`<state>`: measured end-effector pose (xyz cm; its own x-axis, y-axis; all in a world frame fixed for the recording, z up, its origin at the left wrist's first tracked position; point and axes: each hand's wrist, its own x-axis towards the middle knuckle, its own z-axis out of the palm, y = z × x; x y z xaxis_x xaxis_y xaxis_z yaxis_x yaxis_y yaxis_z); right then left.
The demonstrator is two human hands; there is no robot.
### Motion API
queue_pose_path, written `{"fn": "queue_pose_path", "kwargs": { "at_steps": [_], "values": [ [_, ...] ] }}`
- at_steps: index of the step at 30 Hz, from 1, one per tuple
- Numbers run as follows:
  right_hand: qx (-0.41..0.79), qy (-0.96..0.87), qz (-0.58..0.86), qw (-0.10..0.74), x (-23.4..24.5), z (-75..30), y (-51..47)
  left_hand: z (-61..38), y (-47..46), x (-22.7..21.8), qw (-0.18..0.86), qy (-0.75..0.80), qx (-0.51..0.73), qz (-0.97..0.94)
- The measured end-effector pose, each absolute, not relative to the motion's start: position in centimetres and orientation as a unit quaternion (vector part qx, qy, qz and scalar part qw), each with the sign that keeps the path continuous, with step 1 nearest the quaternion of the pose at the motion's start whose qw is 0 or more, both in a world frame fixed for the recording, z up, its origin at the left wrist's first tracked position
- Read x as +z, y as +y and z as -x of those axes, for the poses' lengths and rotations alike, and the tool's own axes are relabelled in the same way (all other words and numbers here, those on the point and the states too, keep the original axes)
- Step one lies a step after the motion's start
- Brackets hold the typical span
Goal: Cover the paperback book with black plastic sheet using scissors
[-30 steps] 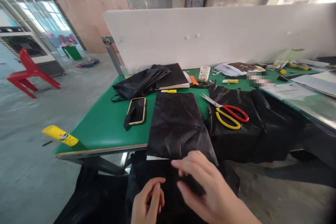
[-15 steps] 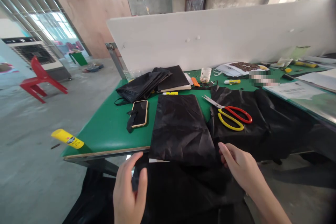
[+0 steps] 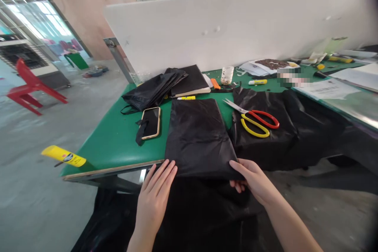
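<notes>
From where I stand, the black-covered flat piece (image 3: 197, 141) lies in the lower middle of the frame, on the green table (image 3: 118, 149), its near edge apparently reaching a little past the tabletop. The left hand (image 3: 154, 199) is laid flat, fingers close together, the tips resting at the near left corner; it grips nothing that I can see, and seems placed there to steady that side. The right hand (image 3: 252, 177) has a narrow hold on the near right corner, thumb above and the other fingers tucked below, probably because the overhang leaves the underside within reach.

Just right of the piece, the scissors (image 3: 245, 112) lie on a spread of black sheeting (image 3: 274, 104), blades pointing to the upper left and red and yellow handles toward the near side, which I'd guess keeps them easy to pick up. Left of the piece rests a phone (image 3: 152, 120), a black scrap (image 3: 142, 129) across its lower corner. The yellow tube (image 3: 66, 156) sits out at the table's left corner, likely to be clear of the hands. Behind the piece are a small glue stick (image 3: 187, 98) and a folded black bundle (image 3: 152, 91), perhaps pushed back to free the near side
</notes>
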<state>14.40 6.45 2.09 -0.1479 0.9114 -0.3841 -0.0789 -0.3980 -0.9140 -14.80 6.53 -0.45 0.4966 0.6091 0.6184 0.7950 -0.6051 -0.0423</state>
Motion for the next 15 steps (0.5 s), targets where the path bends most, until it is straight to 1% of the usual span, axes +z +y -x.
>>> {"fn": "queue_pose_path", "kwargs": {
  "at_steps": [3,8,9,11,13,14,15],
  "values": [
    [0.657,-0.389,0.516,0.388,2.4,-14.4,6.5,15.0,6.8,-0.8,0.162,-0.404,-0.297,0.850],
    [0.665,-0.367,0.489,0.429,2.4,-12.0,6.7,15.8,8.3,-0.7,0.163,-0.431,-0.309,0.832],
    [0.670,-0.368,0.484,0.425,2.4,-11.5,6.7,15.9,8.7,-0.7,0.167,-0.442,-0.316,0.822],
    [0.681,-0.399,0.487,0.374,2.3,-11.1,6.6,16.1,9.2,-0.6,0.175,-0.465,-0.336,0.800],
    [0.635,-0.469,0.528,0.314,2.8,-12.0,6.2,16.1,9.1,-0.5,0.169,-0.486,-0.363,0.777],
    [0.578,-0.507,0.564,0.303,3.2,-13.0,6.1,16.0,8.7,-0.6,0.159,-0.497,-0.377,0.765],
    [0.490,-0.538,0.607,0.319,3.8,-14.3,5.9,15.8,8.1,-0.6,0.146,-0.508,-0.391,0.753]
  ]
}}
